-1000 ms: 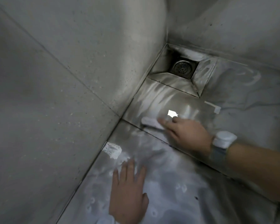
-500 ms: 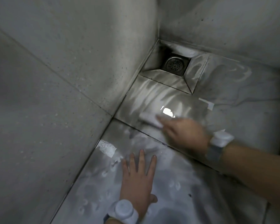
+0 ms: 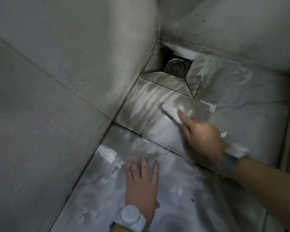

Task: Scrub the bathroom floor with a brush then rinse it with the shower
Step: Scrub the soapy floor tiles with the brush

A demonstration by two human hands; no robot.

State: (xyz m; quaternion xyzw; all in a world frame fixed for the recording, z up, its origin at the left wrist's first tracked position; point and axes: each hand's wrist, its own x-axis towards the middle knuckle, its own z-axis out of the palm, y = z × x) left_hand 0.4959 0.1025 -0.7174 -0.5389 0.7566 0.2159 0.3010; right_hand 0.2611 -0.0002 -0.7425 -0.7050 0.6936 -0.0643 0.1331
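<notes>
My right hand [image 3: 203,138] grips a white scrubbing brush [image 3: 171,113], whose head lies on the wet, soapy floor tile [image 3: 140,111] just short of the drain recess. The hand and brush are blurred with motion. My left hand [image 3: 141,183] presses flat on the nearer floor tile, fingers straight and spread, a white band on its wrist. Soap streaks cover the grey tiles. No shower head is in view.
A round metal drain [image 3: 176,67] sits in a sunken square in the far corner. Grey tiled walls [image 3: 65,81] close in on the left and at the back. Pale scraps [image 3: 107,153] lie on the floor by the left wall, and another [image 3: 208,105] near the brush.
The brush and my right hand have swept to the right and a little farther away across the tile. My left hand has stayed flat on the floor.
</notes>
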